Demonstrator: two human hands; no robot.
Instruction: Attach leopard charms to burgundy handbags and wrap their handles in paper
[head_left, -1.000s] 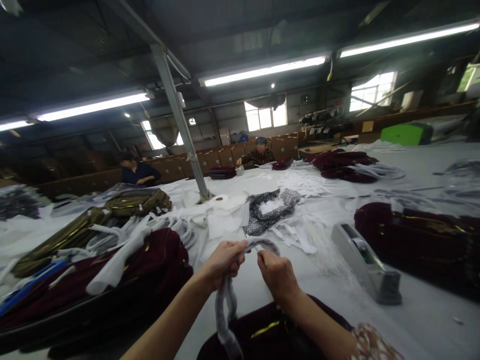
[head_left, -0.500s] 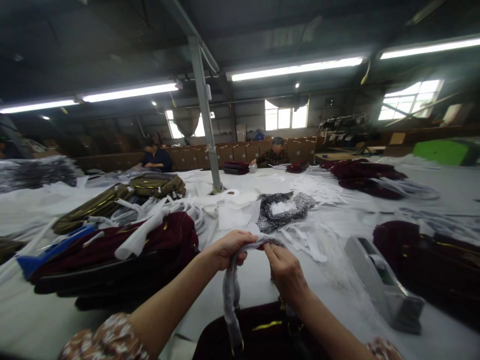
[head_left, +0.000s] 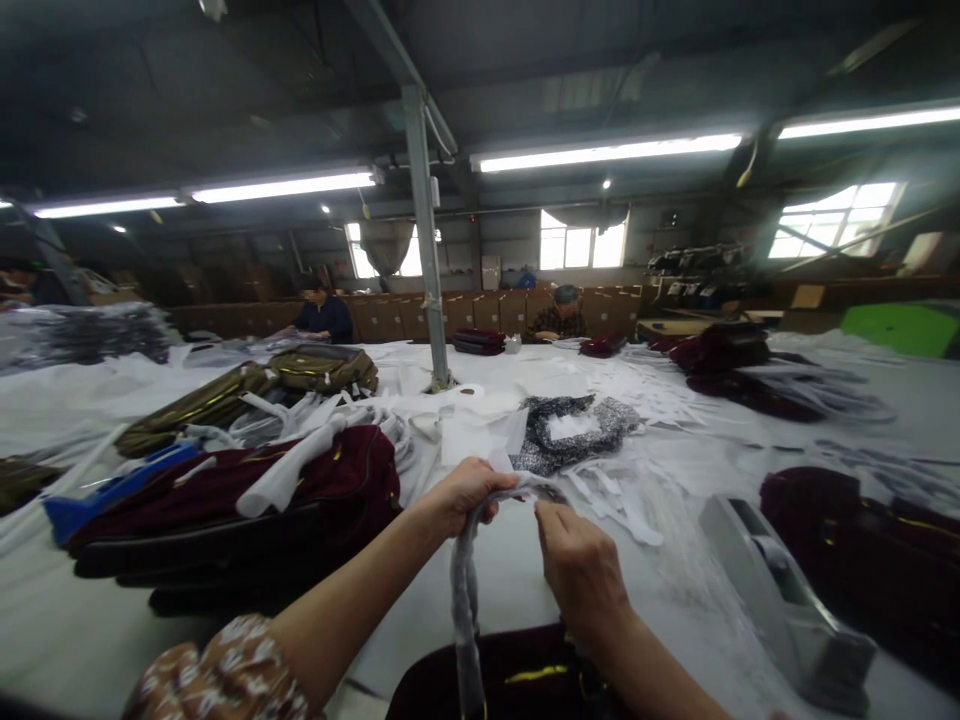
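Observation:
A dark maroon bag (head_left: 525,685) with a yellow zipper stands at the bottom centre, partly cut off by the frame. Its carrying handle (head_left: 463,590), wrapped in a pale, see-through covering, arches up in front of me. My left hand (head_left: 472,495) is closed around the top of this handle, thumb beneath. Close by on the right, my right hand (head_left: 581,555) has its fingers pinched together beside the handle's right part. Whatever is between those fingertips is hidden from view.
Stacked maroon bags (head_left: 300,500) lie left, with olive bags (head_left: 322,368) behind. A grey tape dispenser (head_left: 787,600) stands right, before another maroon bag (head_left: 847,540). Black-and-white fabric (head_left: 540,440) and white strips (head_left: 619,500) lie ahead. A post (head_left: 425,240) rises mid-table; people (head_left: 566,315) sit beyond.
My right hand has slipped slightly down and right, its fingertips now lower against the handle. My left hand keeps its grip. The whole view has shifted a little.

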